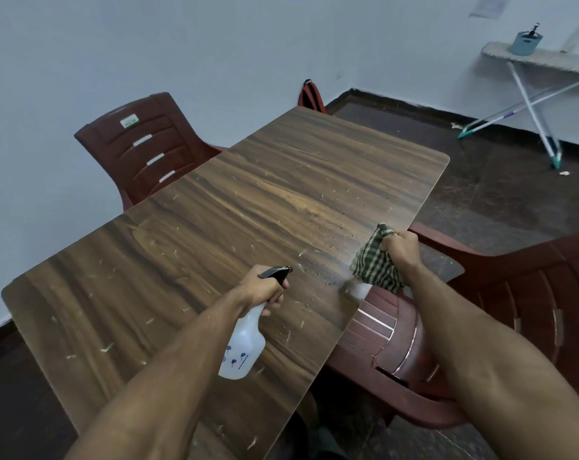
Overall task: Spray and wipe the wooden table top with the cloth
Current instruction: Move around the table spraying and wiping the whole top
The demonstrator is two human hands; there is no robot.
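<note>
A wooden table top (215, 227) fills the middle of the view, strewn with small pale scraps and dark crumbs. My left hand (264, 290) grips the neck of a white spray bottle (243, 350) with a black trigger head, held above the near half of the table with the nozzle toward the far right. My right hand (402, 249) grips a bunched green-and-white checked cloth (376, 263), which hangs down at the table's right edge. Dark crumbs lie thickest on the wood just left of the cloth.
A maroon plastic chair (145, 144) stands at the table's far left side, and another maroon chair (514, 310) is tucked against the right side below my right arm. A red bag (311, 96) leans by the far corner. An ironing board (540, 58) stands at the back right.
</note>
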